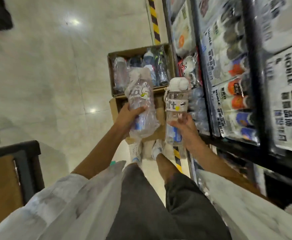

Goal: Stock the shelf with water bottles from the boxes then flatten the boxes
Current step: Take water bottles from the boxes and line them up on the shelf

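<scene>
My left hand [128, 115] grips a clear water bottle wrapped in plastic [140, 99] with a rabbit print, held over the boxes. My right hand [185, 125] holds a second clear bottle [175, 103] with a white lid and a printed band, upright next to the shelf. On the floor ahead stands an open cardboard box [110, 66] with several wrapped bottles inside. A nearer cardboard box [115, 108] lies under my hands, its contents hidden by the bottles. The shelf [252, 66] on the right has black frames and holds packaged goods.
Pale tiled floor spreads to the left. A dark-framed brown cart or stand [12, 170] sits at the lower left. Yellow and black hazard tape [154, 19] runs along the shelf's base. My feet [147, 149] stand just behind the nearer box.
</scene>
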{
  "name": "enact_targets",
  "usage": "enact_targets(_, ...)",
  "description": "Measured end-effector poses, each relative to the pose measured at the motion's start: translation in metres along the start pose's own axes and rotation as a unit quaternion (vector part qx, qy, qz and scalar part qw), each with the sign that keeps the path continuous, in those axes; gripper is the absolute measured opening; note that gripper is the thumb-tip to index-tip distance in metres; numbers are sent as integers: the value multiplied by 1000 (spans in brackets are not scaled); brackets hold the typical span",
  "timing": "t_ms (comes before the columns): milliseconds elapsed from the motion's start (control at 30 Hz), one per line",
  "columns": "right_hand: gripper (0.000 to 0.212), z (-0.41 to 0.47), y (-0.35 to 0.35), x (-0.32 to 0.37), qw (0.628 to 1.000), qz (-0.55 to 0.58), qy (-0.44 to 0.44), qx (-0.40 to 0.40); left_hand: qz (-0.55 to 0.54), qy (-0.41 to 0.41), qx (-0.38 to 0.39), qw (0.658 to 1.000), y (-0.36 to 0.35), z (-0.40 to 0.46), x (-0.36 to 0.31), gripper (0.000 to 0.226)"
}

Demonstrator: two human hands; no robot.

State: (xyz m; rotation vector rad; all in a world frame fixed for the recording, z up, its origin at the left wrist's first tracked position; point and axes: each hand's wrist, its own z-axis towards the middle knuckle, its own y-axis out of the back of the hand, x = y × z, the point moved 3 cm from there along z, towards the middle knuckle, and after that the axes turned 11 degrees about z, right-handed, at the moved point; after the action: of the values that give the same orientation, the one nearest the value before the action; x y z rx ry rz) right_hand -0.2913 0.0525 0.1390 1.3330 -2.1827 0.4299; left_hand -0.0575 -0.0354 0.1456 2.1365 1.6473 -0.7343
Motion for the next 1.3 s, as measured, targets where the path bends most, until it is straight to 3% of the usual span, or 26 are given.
enact_targets(100, 83, -71, 7, 51, 999, 4, 41, 8, 16, -43, 42, 998, -8, -64, -47, 68)
enact_targets(267, 58, -163, 20, 100, 987, 37, 152, -27, 62, -117, 101, 986, -20, -153, -96, 70)
enact_targets(433, 73, -257, 26, 109, 965, 109, 224, -77, 102, -190, 162, 963, -39, -217, -121, 72)
enact_targets(533, 60, -303, 35, 91, 951, 150, 248, -107, 111, -198, 209, 951, -53, -257, -128, 87)
enact_targets(600, 60, -329, 44, 76, 943, 174, 251, -130, 120, -212, 233, 941, -63, -282, -128, 76)
enact_targets(700, 51, -379, 58, 59, 923, 222, 265, -171, 143, -222, 270, 926, -82, -313, -123, 82)
enact_targets(833, 54, -441, 82, 27, 884, 274, 309, -218, 183, -247, 313, 899, -119, -354, -112, 77)
enact_targets(967, 61, -496, 104, -8, 846, 304, 347, -267, 263, -243, 375, 855, -161, -399, -89, 97)
enact_targets(1067, 68, -537, 117, -40, 818, 325, 365, -303, 261, -230, 413, 842, -190, -431, -62, 63)
enact_targets(1200, 83, -589, 138, -93, 785, 354, 372, -346, 280, -206, 472, 810, -215, -480, -17, 72)
enact_targets(1300, 67, -633, 152, -133, 757, 369, 391, -370, 293, -220, 502, 784, -228, -528, 18, 69)
